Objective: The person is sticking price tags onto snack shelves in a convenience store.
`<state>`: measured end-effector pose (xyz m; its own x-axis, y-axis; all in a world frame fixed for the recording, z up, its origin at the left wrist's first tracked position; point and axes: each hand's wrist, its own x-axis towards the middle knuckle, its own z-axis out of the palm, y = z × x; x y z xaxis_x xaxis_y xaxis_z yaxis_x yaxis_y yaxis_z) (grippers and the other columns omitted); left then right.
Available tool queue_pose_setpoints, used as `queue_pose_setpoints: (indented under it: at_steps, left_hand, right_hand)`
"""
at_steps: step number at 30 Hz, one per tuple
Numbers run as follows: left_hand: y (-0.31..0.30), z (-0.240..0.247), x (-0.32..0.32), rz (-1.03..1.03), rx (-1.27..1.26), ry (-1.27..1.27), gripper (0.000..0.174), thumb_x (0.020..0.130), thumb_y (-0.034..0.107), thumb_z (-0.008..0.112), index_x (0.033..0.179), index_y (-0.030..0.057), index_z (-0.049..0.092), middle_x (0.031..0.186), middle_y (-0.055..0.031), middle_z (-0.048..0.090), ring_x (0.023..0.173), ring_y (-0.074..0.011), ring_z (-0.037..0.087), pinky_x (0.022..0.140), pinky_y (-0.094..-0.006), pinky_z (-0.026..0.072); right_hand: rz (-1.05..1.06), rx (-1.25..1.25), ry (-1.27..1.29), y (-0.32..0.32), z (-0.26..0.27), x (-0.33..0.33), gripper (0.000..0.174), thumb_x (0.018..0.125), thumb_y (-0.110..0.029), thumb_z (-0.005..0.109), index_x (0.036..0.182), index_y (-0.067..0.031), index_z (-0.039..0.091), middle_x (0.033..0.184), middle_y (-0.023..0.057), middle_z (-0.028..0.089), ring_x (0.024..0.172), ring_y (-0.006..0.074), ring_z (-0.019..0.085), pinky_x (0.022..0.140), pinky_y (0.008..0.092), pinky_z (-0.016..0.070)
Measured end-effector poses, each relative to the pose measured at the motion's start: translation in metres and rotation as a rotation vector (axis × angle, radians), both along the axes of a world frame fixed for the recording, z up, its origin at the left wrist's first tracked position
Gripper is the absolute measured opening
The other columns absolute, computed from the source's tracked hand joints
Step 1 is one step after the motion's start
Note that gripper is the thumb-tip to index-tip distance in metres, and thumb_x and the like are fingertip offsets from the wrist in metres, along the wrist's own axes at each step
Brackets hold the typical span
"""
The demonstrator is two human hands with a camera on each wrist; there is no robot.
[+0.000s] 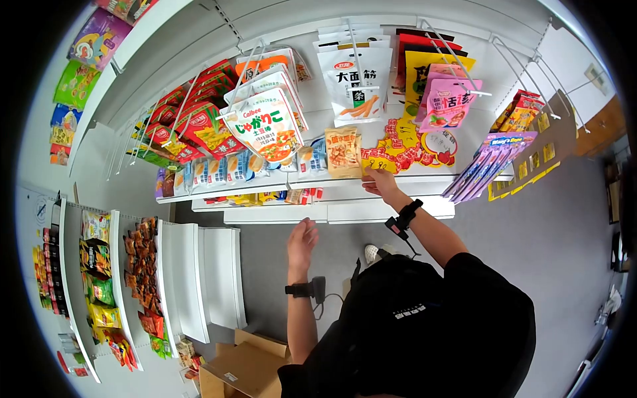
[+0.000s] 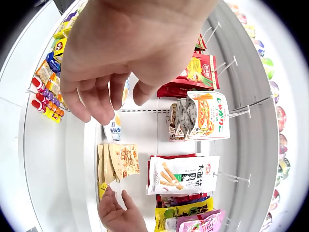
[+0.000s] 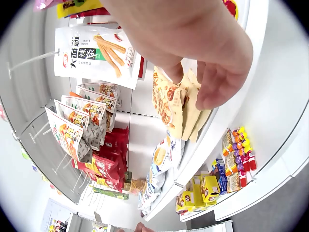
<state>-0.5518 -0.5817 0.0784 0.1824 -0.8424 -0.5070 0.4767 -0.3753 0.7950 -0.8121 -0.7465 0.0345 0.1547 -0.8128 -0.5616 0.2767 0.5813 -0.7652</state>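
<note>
White store shelf (image 1: pixel 424 178), grey floor (image 1: pixel 458 222) below, head view. Beige snack bags (image 1: pixel 343 154) stand on the shelf near the front edge; right hand (image 1: pixel 381 184) is at their 4 o'clock, thumb and fingers parted, close to them; can't tell if it touches. Blue-and-white packs (image 1: pixel 310 162) sit at the bags' 9 o'clock, yellow price signs (image 1: pixel 405 147) at 3, hanging white pack (image 1: pixel 353 85) at 12, hanging Calbee pack (image 1: pixel 265 126) at 10. Left hand (image 1: pixel 302 244), 8 o'clock from the right, fingers loosely bent, holds nothing. Cardboard box (image 1: pixel 249 365) at its 7 o'clock.
</note>
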Motion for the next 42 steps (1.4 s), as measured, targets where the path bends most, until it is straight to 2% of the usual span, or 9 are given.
queue_pose_setpoints:
  at_steps: [8, 14, 20, 26, 27, 31, 37, 40, 42]
  left_hand:
    - [0.046, -0.017, -0.006, 0.005, 0.001, 0.041, 0.043, 0.092, 0.033, 0.055, 0.125, 0.0057, 0.051, 0.116, -0.0044, 0.059, 0.1, -0.0163, 0.055, 0.086, -0.0316, 0.0442]
    - [0.088, -0.067, -0.024, -0.031, 0.016, 0.117, 0.044, 0.091, 0.033, 0.055, 0.125, 0.0055, 0.052, 0.117, -0.0063, 0.058, 0.103, -0.0185, 0.055, 0.087, -0.0342, 0.0452]
    - [0.096, -0.055, -0.044, -0.056, 0.084, 0.1, 0.035, 0.091, 0.032, 0.056, 0.12, 0.0113, 0.056, 0.107, -0.0013, 0.06, 0.098, -0.0151, 0.055, 0.087, -0.0351, 0.0444]
    - [0.069, -0.054, -0.049, -0.054, 0.094, 0.086, 0.036, 0.09, 0.032, 0.057, 0.119, 0.0114, 0.057, 0.109, -0.0006, 0.061, 0.097, -0.0148, 0.056, 0.086, -0.034, 0.0446]
    - [0.063, -0.055, -0.053, -0.062, 0.09, 0.079, 0.036, 0.09, 0.032, 0.057, 0.119, 0.0115, 0.057, 0.109, -0.0006, 0.061, 0.097, -0.0147, 0.056, 0.086, -0.0339, 0.0446]
    - [0.034, -0.05, -0.072, -0.077, 0.085, 0.068, 0.037, 0.089, 0.033, 0.058, 0.12, 0.0113, 0.057, 0.11, -0.0006, 0.061, 0.097, -0.0147, 0.056, 0.086, -0.0333, 0.0445]
    - [-0.004, -0.048, -0.099, -0.108, 0.082, 0.059, 0.04, 0.089, 0.034, 0.058, 0.121, 0.0103, 0.055, 0.113, -0.0021, 0.06, 0.1, -0.0157, 0.056, 0.087, -0.033, 0.044]
    - [-0.025, -0.043, -0.11, -0.132, 0.075, 0.041, 0.041, 0.09, 0.034, 0.057, 0.122, 0.0093, 0.054, 0.114, -0.0035, 0.06, 0.101, -0.0165, 0.056, 0.088, -0.0332, 0.0438]
    - [-0.038, -0.038, -0.117, -0.146, 0.071, 0.031, 0.041, 0.09, 0.034, 0.057, 0.122, 0.0086, 0.053, 0.114, -0.0044, 0.06, 0.101, -0.0171, 0.056, 0.088, -0.0336, 0.0439]
  right_hand:
    - [-0.071, 0.084, -0.006, 0.046, -0.019, -0.021, 0.038, 0.083, -0.028, 0.065, 0.108, -0.0028, 0.054, 0.095, 0.0124, 0.065, 0.079, 0.0211, 0.065, 0.069, 0.0302, 0.0546]
    - [-0.108, 0.112, -0.005, 0.083, -0.021, -0.046, 0.036, 0.085, -0.027, 0.063, 0.111, -0.0046, 0.053, 0.104, 0.0134, 0.063, 0.09, 0.0232, 0.062, 0.079, 0.0344, 0.0526]
    - [-0.204, 0.017, 0.034, 0.057, -0.024, -0.06, 0.041, 0.086, -0.028, 0.062, 0.118, -0.0042, 0.05, 0.101, 0.013, 0.063, 0.085, 0.0228, 0.063, 0.072, 0.0313, 0.054]
    - [-0.24, 0.011, 0.108, 0.009, -0.027, -0.062, 0.032, 0.086, -0.024, 0.061, 0.11, -0.0043, 0.055, 0.091, 0.01, 0.065, 0.07, 0.0177, 0.064, 0.061, 0.0278, 0.0552]
    - [-0.307, 0.014, 0.136, 0.005, -0.03, -0.058, 0.023, 0.085, -0.019, 0.058, 0.099, -0.0008, 0.061, 0.076, 0.0086, 0.064, 0.057, 0.0168, 0.062, 0.052, 0.0264, 0.0534]
    - [-0.283, 0.059, 0.125, -0.01, -0.033, -0.059, 0.02, 0.084, -0.014, 0.059, 0.101, -0.0042, 0.057, 0.069, 0.0053, 0.064, 0.054, 0.0145, 0.06, 0.053, 0.0262, 0.0532]
    - [-0.309, -0.076, 0.433, -0.025, -0.039, -0.078, 0.01, 0.083, -0.012, 0.056, 0.082, -0.0033, 0.059, 0.062, 0.0056, 0.06, 0.048, 0.0121, 0.053, 0.041, 0.0253, 0.0395]
    - [-0.362, -0.082, 0.361, -0.03, -0.052, -0.082, 0.015, 0.083, -0.014, 0.054, 0.075, -0.0023, 0.058, 0.058, 0.0049, 0.056, 0.046, 0.0122, 0.05, 0.04, 0.0266, 0.0369]
    - [-0.339, -0.064, 0.408, -0.032, -0.059, -0.085, 0.023, 0.082, -0.021, 0.054, 0.077, 0.0002, 0.062, 0.064, 0.0096, 0.061, 0.057, 0.0184, 0.058, 0.053, 0.0315, 0.0428]
